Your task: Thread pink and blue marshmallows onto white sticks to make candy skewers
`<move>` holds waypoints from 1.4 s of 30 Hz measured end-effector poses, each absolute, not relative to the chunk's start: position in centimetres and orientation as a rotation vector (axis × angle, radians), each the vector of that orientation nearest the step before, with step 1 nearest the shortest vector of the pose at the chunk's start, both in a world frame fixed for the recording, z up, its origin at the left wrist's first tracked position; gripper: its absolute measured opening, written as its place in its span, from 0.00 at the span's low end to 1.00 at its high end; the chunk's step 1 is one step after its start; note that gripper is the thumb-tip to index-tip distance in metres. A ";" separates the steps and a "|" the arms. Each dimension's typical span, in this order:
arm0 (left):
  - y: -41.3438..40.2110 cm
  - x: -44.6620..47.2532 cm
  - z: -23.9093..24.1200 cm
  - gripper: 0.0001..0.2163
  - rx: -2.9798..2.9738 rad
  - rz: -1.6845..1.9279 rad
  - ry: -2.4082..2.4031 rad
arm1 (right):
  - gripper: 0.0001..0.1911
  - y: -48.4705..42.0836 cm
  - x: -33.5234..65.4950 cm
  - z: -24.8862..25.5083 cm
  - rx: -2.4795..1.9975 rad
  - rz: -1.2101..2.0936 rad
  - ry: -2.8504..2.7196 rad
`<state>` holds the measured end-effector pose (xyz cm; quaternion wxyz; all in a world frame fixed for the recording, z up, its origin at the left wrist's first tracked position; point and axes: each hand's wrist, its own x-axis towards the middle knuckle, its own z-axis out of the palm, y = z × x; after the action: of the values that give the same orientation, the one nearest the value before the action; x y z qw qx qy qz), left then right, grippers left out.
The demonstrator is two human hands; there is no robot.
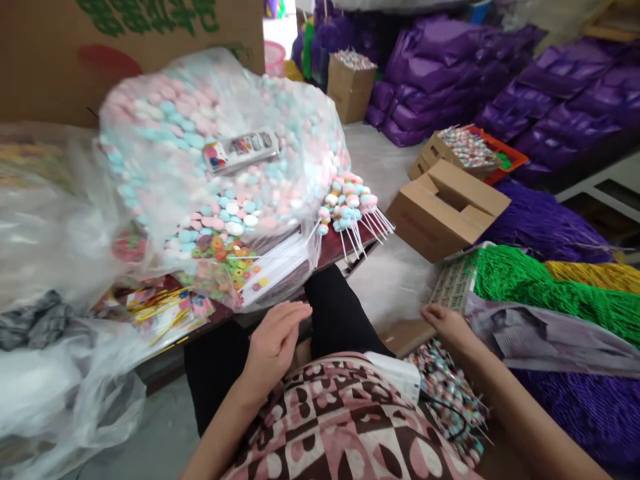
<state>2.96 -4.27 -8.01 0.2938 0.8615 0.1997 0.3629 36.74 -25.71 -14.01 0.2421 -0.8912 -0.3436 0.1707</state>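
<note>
My left hand hovers above my lap with its fingers stretched out together, holding nothing, just below the edge of the low table. My right hand reaches down to the right, next to a heap of wrapped lollipops and a grey plastic crate; its fingers are bent downward and partly hidden. A big clear bag of pink, white and blue candies lies on the table in front of me. A bunch of candy skewers sticks out at the table's right edge.
An open cardboard box stands on the floor to the right, with more boxes of sweets behind. Purple bags are stacked at the back. Green, yellow and purple stringy bundles lie at right. Crumpled clear plastic bags fill the left.
</note>
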 end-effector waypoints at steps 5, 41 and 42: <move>-4.1 2.2 -7.1 0.16 2.231 1.026 0.574 | 0.21 -16.2 37.8 -8.9 -2.076 0.466 -0.992; -4.5 -0.5 -8.0 0.16 2.117 1.040 0.656 | 0.29 -2.0 32.1 -2.1 -2.458 0.075 -1.298; -4.5 -0.6 -8.0 0.16 2.109 1.041 0.661 | 0.29 -2.1 32.4 -2.1 -2.393 0.063 -1.262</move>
<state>-0.57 -4.49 -8.02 0.3420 0.8112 0.2542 0.4004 32.44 -2.06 -2.14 0.2159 -0.8635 -0.4553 0.0228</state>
